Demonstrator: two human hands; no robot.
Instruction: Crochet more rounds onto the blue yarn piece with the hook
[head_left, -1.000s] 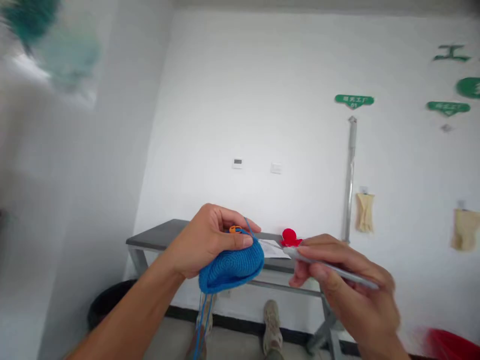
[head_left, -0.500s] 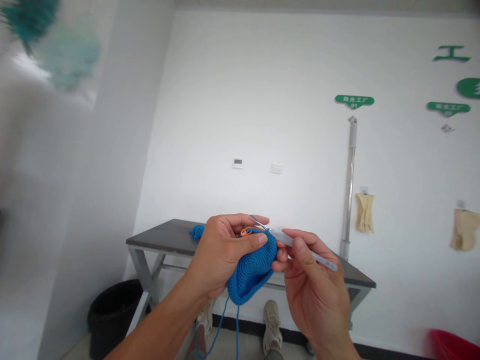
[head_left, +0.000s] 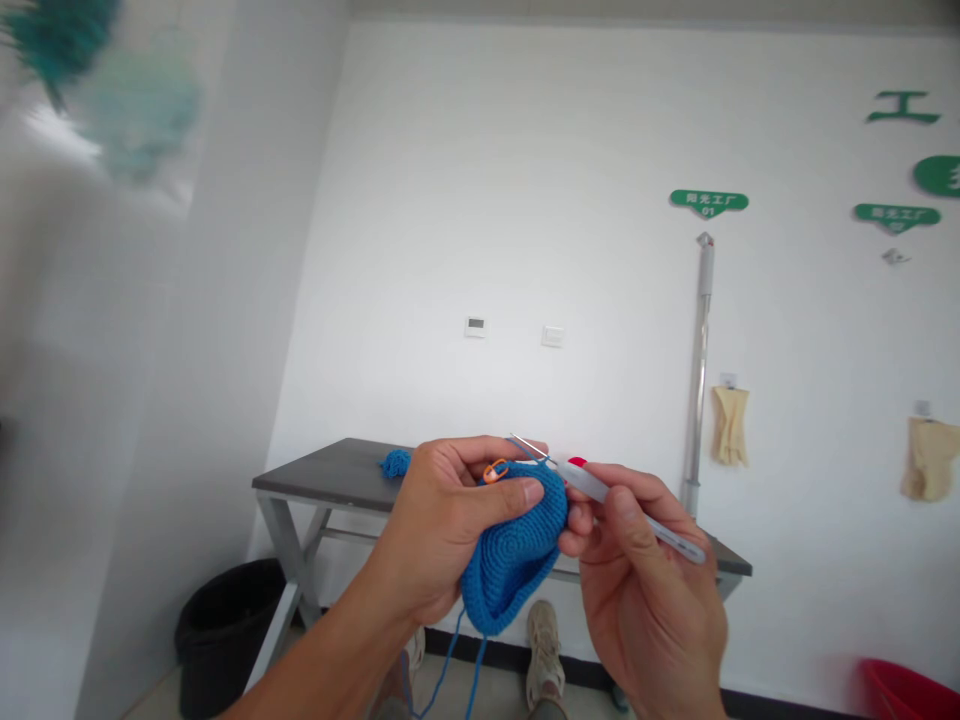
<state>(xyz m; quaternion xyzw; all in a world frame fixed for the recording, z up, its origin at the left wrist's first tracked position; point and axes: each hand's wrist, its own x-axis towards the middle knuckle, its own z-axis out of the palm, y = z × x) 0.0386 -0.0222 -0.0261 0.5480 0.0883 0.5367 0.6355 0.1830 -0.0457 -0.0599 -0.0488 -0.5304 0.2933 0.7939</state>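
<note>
A round blue crochet piece (head_left: 517,545) is pinched in my left hand (head_left: 450,510), thumb on its front near the top edge. An orange stitch marker (head_left: 495,471) is clipped to that edge beside the thumb. My right hand (head_left: 645,580) grips the pale handle of a crochet hook (head_left: 630,515) like a pen. The hook's thin metal shaft points up and left over the top edge, close to my left index finger, with blue yarn about it. Two blue yarn strands (head_left: 448,665) hang below the piece. Part of the right fingers is hidden behind the handle.
Behind my hands stands a dark grey table (head_left: 330,475) with a small blue yarn ball (head_left: 395,463) and something red (head_left: 577,462) mostly hidden by my right hand. A black bin (head_left: 225,630) is at lower left, a red container (head_left: 904,690) at lower right. Gloves (head_left: 730,425) hang on the wall.
Both hands, with the crochet piece and hook, have shifted slightly right and down. The hook's metal shaft shows more clearly above the edge. A red thing on the table has come into sight.
</note>
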